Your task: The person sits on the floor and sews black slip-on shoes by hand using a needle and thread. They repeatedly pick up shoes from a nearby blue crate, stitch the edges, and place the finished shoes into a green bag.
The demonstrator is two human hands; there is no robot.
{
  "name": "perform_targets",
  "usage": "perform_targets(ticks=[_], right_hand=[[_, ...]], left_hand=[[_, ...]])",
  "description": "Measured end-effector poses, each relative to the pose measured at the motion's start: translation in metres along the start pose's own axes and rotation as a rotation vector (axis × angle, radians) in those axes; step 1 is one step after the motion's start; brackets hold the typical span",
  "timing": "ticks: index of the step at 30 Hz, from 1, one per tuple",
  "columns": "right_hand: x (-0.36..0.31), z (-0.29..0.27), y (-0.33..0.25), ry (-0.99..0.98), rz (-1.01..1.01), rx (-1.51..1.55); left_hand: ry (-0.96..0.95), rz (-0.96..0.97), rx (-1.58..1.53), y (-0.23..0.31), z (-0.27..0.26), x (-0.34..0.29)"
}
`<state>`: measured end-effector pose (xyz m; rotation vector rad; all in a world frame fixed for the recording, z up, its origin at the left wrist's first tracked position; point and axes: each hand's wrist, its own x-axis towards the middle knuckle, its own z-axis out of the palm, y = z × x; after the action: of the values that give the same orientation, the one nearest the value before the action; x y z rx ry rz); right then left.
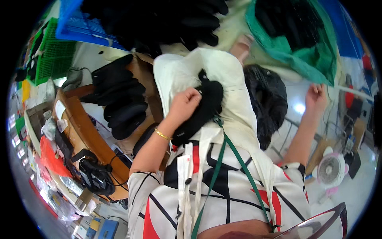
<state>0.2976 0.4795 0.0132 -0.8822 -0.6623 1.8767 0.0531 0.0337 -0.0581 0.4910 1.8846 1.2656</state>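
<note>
A black, curved, padded fabric piece [209, 97] lies across the white cloth [232, 79] on my lap. My left hand [186, 104], with a gold bangle at the wrist, is closed at its left edge, fingers pinched on the fabric. Out to the right, away from the lap, my right hand [316, 96] is raised with its fingers curled together. Whatever it may hold is too small to make out. A green cord [234, 149] hangs down my front, and its end with a small dark item [217, 118] rests beside the black piece.
Left of my lap, several similar black pieces [123, 99] are stacked by a brown wooden table [85, 139]. Ahead is a large black heap [159, 24] near a blue crate [85, 28]. On the right are a black plastic bag [266, 101], a green sack [290, 59] and a fan [331, 169].
</note>
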Motion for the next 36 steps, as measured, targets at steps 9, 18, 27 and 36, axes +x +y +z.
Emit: perform_targets(ticks=[9,18,27,36], right_hand=[[0.045,-0.057,0.018,0.147,-0.022,-0.044],[0.033,-0.005,-0.005,-0.157,-0.117,-0.117],[-0.002,0.058,-0.023,-0.308,-0.126,-0.121],[-0.094,0.143,-0.039,-0.227,-0.214,-0.353]], left_hand=[[0.191,0.47,0.725,0.031,0.001,-0.018],[0.048,0.624,1.015,0.037,-0.001,-0.019],[-0.019,0.59,1.015,0.028,0.0,-0.012],[0.074,0.68,1.048,0.007,0.014,-0.003]])
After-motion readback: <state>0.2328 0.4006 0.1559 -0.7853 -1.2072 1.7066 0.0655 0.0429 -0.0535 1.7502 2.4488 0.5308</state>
